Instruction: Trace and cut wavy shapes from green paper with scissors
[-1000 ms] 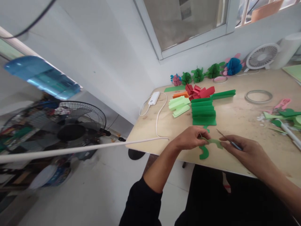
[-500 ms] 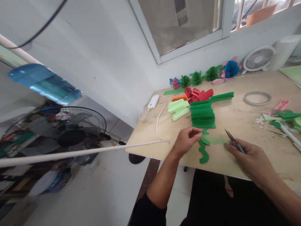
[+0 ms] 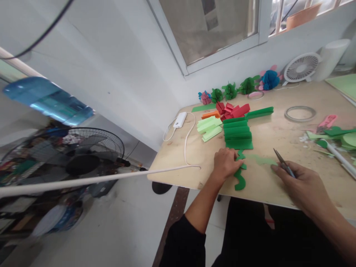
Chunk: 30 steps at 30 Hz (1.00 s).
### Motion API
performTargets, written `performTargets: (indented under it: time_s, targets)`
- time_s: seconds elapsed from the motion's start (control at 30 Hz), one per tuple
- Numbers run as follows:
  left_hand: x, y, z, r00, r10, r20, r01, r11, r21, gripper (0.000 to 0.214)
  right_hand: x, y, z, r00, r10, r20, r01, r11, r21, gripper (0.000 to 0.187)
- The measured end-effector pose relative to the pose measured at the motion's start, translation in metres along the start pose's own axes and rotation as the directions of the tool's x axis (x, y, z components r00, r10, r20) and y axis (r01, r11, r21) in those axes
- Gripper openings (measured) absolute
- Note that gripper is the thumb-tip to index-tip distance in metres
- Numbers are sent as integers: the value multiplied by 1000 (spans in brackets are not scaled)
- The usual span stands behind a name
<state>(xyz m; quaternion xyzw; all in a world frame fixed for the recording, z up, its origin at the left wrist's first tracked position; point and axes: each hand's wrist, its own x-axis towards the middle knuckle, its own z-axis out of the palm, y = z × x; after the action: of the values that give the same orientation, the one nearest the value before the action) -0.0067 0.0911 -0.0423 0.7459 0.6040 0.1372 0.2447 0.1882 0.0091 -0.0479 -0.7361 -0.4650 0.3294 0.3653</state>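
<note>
My left hand (image 3: 226,164) rests over the small dark green paper cut-outs (image 3: 239,182), its curled fingers and thumb closed around part of one; the fingertips are partly hidden. In my right hand (image 3: 304,181) is a pair of scissors (image 3: 283,162), with the pointed tips up and to the left and the handles inside my palm. Between the hands lies a pale green paper piece (image 3: 263,160), close to the right thumb. Just beyond my left hand sits a stack of pleated dark green paper (image 3: 237,135).
Folded light green (image 3: 209,129), red (image 3: 235,110) and orange paper (image 3: 210,115) lie farther back. Honeycomb paper figures (image 3: 230,91) line the wall beside a small white fan (image 3: 302,68). A tape roll (image 3: 300,113) and paper scraps (image 3: 349,140) are at right. A white cable (image 3: 185,148) crosses the left.
My left hand has moved slightly right and turned palm down onto the green cut-outs. My right hand, still holding the scissors, has shifted a little to the right.
</note>
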Motion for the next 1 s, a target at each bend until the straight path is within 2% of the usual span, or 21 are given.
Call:
performTargets:
  time_s: [0.17, 0.43, 0.53, 0.63, 0.77, 0.87, 0.93, 1.0]
  targets:
    - [2, 8, 3, 1000, -31, -2, 31, 998, -46, 20, -4, -6, -4, 999, 13, -34, -14, 1000, -15, 37]
    - [-9, 14, -3, 999, -40, -19, 30, 922, -386, 16, -8, -10, -14, 991, 75, -111, -73, 997, 16, 40]
    - [-10, 21, 4, 999, -33, 6, 31, 867, -498, 18, -6, -9, -18, 987, 91, -132, -85, 995, 50, 40]
    - [0, 33, 16, 998, -18, 57, 47, 830, -557, 19, -5, -8, -24, 978, 129, -164, -115, 989, 92, 39]
    - [32, 54, 30, 996, -1, 84, 46, 841, -540, 18, -5, -9, -33, 956, 185, -226, -145, 972, 185, 39]
    - [54, 72, 32, 998, 4, 61, 25, 881, -472, 17, -6, -7, -39, 939, 235, -253, -173, 954, 245, 39]
    - [55, 79, 29, 1000, 9, 14, -2, 914, -405, 9, -5, -4, -41, 931, 260, -255, -186, 942, 280, 40]
    - [44, 78, 24, 999, 21, -48, -36, 945, -326, 9, -3, 1, -43, 924, 271, -269, -187, 935, 301, 42]
